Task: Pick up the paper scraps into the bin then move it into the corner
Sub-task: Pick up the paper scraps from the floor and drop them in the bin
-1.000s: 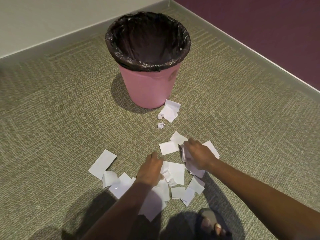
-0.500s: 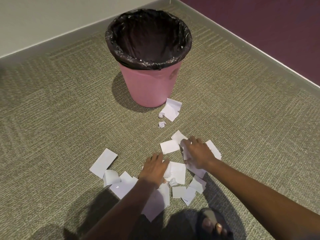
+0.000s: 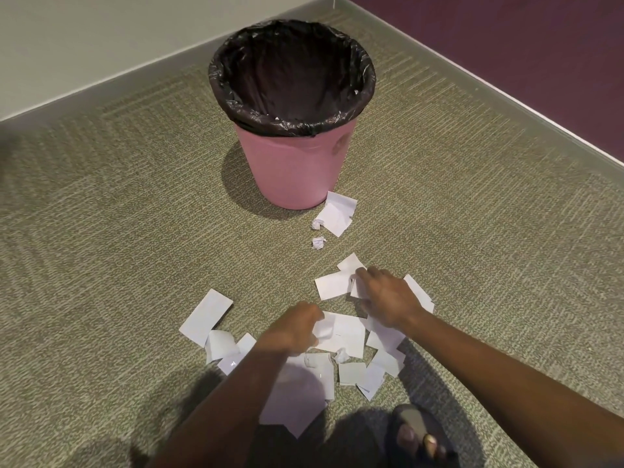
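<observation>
Paper scraps [image 3: 347, 336] lie spread on the near side of the pink bin [image 3: 297, 173].
The left hand [image 3: 292, 329] clenches a scrap and the right hand [image 3: 388, 295] pinches others, both well short of the bin. One scrap lies just beside its base. Bare carpet [image 3: 118, 214] flanks the bin, and the wall corner [image 3: 334, 0] is beyond it.

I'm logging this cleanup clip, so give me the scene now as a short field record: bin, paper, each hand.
bin: pink, black liner, upright on the carpet, out from the corner
paper scraps: scattered on the carpet around the hands; a few by the bin's base
left hand: grips a scrap
right hand: fingers curled on scraps
</observation>
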{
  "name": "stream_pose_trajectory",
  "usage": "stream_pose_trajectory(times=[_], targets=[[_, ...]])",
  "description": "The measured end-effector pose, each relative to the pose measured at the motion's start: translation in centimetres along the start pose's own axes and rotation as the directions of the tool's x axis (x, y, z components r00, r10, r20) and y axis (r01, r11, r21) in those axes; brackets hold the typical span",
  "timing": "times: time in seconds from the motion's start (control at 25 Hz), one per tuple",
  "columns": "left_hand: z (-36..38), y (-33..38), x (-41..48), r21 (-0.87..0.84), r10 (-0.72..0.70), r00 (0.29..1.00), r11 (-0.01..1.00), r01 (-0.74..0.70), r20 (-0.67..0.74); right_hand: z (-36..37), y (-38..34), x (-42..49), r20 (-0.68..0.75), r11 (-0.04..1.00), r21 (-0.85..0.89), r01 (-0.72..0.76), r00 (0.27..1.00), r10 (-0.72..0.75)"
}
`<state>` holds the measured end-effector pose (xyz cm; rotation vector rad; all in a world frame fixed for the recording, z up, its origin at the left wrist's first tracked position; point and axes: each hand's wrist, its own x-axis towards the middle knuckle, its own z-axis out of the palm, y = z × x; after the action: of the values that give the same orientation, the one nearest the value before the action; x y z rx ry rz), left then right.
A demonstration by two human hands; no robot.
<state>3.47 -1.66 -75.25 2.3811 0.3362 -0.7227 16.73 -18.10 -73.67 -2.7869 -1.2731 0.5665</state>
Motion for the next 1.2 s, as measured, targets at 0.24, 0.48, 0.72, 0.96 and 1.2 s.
stream_pose_trajectory(times=[0.24,0.48,0.72,0.96,1.2], targets=[[-11.0,2.5,-1.6,-0.256,0.053,0.984,0.962,-0.096,-0.172,-5.8,-1.0,0.5,-0.147,0.981,0.185,-0.062,0.985,0.09],[-24.9,5.6,-6.7,-0.37,0.097,0.849,0.87,-0.326,-0.52,-13.3,-3.4,1.1,-0.254,0.925,0.381,0.003,0.962,0.101],[-36.7,8.0,-4.2,-0.088,0.117,0.5,0.926,-0.367,-0.858,-14.3,-5.2,0.6,-0.198,0.948,0.313,0.054,0.98,0.01],[-35.6,7.3,2.3,0.018,0.103,0.68,0.991,-0.13,-0.726,-16.2,-6.2,1.0,-0.219,0.939,0.328,0.104,0.975,-0.032],[-33.3,4.7,2.4,-0.112,0.06,0.614,0.965,-0.237,-0.787,-18.8,-6.1,1.9,-0.293,0.896,0.421,0.142,0.956,-0.013]])
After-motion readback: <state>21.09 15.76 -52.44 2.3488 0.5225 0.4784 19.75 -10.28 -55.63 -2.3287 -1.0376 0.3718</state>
